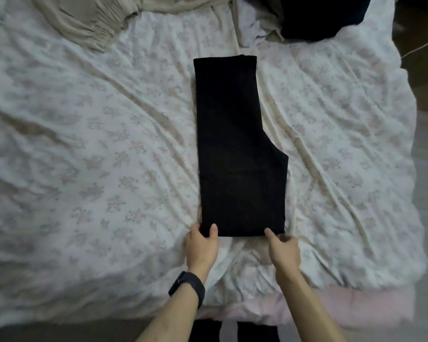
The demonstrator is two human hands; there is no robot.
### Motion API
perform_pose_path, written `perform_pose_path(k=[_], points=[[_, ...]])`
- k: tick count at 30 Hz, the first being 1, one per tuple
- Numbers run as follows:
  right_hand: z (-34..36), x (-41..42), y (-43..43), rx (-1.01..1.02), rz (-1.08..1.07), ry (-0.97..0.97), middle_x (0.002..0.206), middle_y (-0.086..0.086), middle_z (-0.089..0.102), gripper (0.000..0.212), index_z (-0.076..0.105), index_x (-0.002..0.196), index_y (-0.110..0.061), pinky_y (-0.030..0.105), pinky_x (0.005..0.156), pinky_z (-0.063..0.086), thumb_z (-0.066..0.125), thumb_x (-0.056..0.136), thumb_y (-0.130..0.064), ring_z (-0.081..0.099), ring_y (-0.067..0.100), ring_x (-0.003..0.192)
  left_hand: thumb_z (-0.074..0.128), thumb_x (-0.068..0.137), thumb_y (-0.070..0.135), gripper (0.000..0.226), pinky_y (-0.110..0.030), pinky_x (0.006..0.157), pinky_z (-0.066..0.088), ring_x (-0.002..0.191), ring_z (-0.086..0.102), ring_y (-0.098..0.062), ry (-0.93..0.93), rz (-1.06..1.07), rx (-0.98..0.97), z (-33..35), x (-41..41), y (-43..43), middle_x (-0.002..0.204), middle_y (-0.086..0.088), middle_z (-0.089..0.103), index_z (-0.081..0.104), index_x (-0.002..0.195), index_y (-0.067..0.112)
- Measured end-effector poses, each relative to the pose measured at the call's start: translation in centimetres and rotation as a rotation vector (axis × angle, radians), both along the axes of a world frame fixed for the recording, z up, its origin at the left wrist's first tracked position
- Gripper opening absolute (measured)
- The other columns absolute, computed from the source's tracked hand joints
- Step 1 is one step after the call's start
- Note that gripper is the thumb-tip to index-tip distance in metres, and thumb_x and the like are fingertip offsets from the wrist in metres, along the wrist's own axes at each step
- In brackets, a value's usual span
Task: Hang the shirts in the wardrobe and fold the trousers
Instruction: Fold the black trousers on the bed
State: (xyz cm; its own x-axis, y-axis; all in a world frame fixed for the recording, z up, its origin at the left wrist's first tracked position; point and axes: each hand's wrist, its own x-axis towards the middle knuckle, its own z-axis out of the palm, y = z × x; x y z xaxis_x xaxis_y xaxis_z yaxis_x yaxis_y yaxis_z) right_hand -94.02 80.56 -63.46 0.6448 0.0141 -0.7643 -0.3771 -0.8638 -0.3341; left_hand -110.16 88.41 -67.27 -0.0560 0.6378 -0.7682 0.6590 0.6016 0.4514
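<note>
You can pass over bare sheet [97,144] either side of the trousers [237,149] — at the far end, beige cloth [89,18] left and a dark pile [319,18] right stand in your way.

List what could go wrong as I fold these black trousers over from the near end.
The left hand and right hand pinch only the near corners of the black trousers, so the stacked layers may slip and the fold may land crooked. The bedsheet is rumpled beneath them. The grip could catch it too, or its creases may leave the fold uneven.
</note>
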Motion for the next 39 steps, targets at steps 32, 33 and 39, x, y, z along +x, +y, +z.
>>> perform_pose_path(k=[32,33,39], points=[[15.2,-6.1,-27.1,0.146,0.277,0.337,0.082,0.012,0.073,0.056,0.042,0.126,-0.011,0.030,0.050,0.045,0.071,0.079,-0.015,0.064,0.020,0.054,0.061,0.097,0.012,0.078,-0.019,0.037,0.039,0.045,0.064,-0.008,-0.092,0.043,-0.212,19.4,-11.5,-24.9,0.121,-0.013,0.068,0.014,0.159,0.020],[15.7,-6.1,-27.1,0.169,0.280,0.325,0.086,0.013,0.074,0.061,0.037,0.132,-0.021,0.031,0.052,0.047,0.070,0.082,-0.013,0.066,0.021,0.057,0.060,0.097,0.010,0.077,-0.019,0.037,0.040,0.046,0.065,-0.009,-0.125,0.035,-0.195,19.6,-11.5,-24.7,0.125,-0.013,0.066,0.017,0.159,0.024],[18.3,-2.9,-18.6,0.420,0.283,0.303,0.099,0.016,0.075,0.021,0.062,0.113,-0.009,0.024,0.050,0.045,0.065,0.095,-0.021,0.072,0.021,0.065,0.065,0.098,0.027,0.011,-0.019,0.041,0.036,0.049,0.060,-0.012,-0.261,0.106,-0.065,20.8,-9.1,-15.8,0.115,-0.011,0.073,0.066,0.102,0.018]])
